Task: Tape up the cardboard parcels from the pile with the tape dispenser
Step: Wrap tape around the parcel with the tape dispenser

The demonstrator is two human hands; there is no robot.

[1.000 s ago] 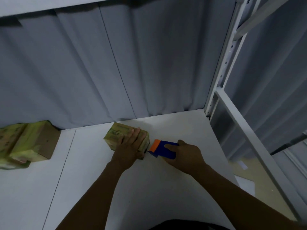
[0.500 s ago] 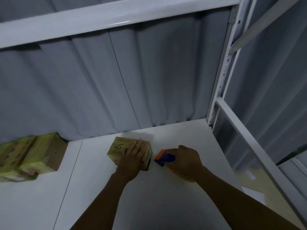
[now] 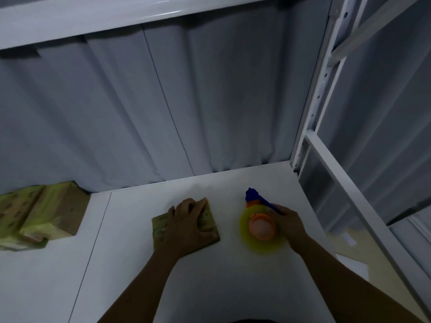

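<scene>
Our left hand (image 3: 189,226) lay over the parcel (image 3: 159,231) in the middle of the worktop (image 3: 221,287), fingers bent over its far edge and holding it down. Our right hand (image 3: 290,226) was closed round the handle of the tape dispenser (image 3: 260,226), just beside the parcel but apart from it. We judged the small cardboard box light and stiff, apt to slide on the smooth board, so best pinned from above, clear of the seam. The pile (image 3: 35,220) sat well to the left.
</scene>
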